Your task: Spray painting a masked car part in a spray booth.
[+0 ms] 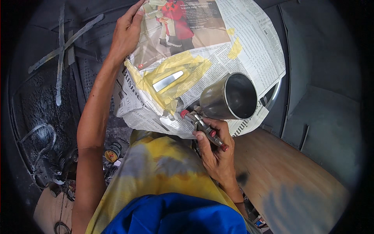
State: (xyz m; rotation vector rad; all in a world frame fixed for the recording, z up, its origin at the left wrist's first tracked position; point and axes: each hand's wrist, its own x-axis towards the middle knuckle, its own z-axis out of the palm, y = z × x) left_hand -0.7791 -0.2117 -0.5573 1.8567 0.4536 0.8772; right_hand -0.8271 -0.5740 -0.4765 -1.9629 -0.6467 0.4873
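Observation:
My right hand (215, 150) grips a spray gun (202, 124) with red knobs and a shiny metal cup (230, 96) on top, its nozzle close to the papered part. My left hand (126, 31) lies flat on the newspaper (249, 43) that wraps a rounded part, fingers at its upper left edge. Yellow masking tape (175, 66) frames a small bare silver-grey patch (167, 81) in the middle of the paper. The gun's nozzle sits just below and right of that patch.
A chrome rim (275, 95) pokes out under the newspaper at right. Dark grey panels (323, 78) lie beyond. A wooden board (280, 171) with grey overspray is at lower right. Small cans (113, 152) and clutter sit at lower left. A paint-stained yellow cloth (156, 167) covers my lap.

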